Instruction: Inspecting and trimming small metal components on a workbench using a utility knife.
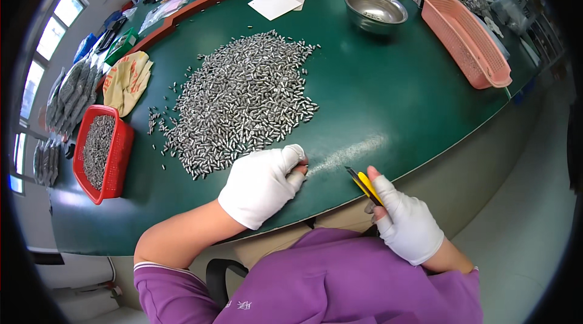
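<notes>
A big heap of small silvery metal pins (243, 96) is spread over the green table (388, 99). My left hand (264, 181), in a white glove, rests on the table at the heap's near edge, fingers curled with the tips pressed to the surface; whether it pinches a pin I cannot tell. My right hand (407, 221), also gloved with a bare fingertip, grips a yellow and black utility knife (363, 184) just off the table's front edge, its tip pointing toward my left hand. A pale scratched streak (349, 154) marks the table between them.
A red basket (100, 151) full of pins stands at the left edge. A steel bowl (375, 9), white paper sheets (278, 1) and a pink basket (467, 38) lie at the far side. A tan cloth (127, 81) and bags of parts (70, 96) sit far left.
</notes>
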Demonstrator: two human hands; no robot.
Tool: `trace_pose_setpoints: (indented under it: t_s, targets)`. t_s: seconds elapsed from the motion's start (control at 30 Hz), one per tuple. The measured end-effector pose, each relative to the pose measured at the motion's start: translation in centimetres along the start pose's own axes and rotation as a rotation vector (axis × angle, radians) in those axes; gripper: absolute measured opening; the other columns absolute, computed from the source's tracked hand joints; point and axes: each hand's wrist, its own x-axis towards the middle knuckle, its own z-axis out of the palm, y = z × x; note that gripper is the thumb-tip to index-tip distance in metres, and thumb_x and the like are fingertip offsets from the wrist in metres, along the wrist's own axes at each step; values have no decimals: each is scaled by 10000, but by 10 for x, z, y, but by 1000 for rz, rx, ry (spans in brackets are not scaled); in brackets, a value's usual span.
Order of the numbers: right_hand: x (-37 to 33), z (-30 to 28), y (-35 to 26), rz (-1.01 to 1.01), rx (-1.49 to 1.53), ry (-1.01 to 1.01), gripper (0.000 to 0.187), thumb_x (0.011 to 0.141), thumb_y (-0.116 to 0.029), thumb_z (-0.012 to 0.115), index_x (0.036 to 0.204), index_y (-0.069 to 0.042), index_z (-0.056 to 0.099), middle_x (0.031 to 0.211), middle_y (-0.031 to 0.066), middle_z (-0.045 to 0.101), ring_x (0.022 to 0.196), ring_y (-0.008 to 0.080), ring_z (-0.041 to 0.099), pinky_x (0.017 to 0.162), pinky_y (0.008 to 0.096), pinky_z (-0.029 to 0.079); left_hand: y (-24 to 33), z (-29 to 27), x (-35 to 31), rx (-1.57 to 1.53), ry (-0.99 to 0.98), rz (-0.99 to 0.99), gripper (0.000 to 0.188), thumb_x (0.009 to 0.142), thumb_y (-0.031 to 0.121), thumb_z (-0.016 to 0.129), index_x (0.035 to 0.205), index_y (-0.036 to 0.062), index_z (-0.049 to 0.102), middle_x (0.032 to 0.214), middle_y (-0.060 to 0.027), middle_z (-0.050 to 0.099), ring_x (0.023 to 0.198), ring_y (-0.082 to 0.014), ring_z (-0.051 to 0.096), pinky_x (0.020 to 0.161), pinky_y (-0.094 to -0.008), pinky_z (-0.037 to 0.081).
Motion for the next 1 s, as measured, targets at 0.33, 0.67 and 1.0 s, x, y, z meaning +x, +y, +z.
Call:
trace_pose_setpoints:
  t_s: [0.33,0.67,1.0]
  targets:
    - [15,18,-26,-95,-231,61,644,808,-101,617,1425,-188,453,569,69,561,461,238,557,464,384,476,6,-8,1,-170,-106,-126,93,812,68,697,829,33,612,701,-68,641,627,-134,611,612,-281,497]
    - [18,21,-30,-137,-205,65,614,784,-103,630,1383,-152,503,517,63,537,435,232,551,440,378,463,4,-8,-3,-179,-98,-120,85,812,58,695,815,32,614,708,-64,654,634,-122,620,614,-272,503]
    - [36,-9,-31,-217,-256,-151,558,802,-143,608,1345,-61,509,599,75,615,509,244,620,477,380,506,6,-10,0,-174,-110,-120,81,813,60,693,818,39,615,695,-67,649,614,-135,613,601,-278,500]
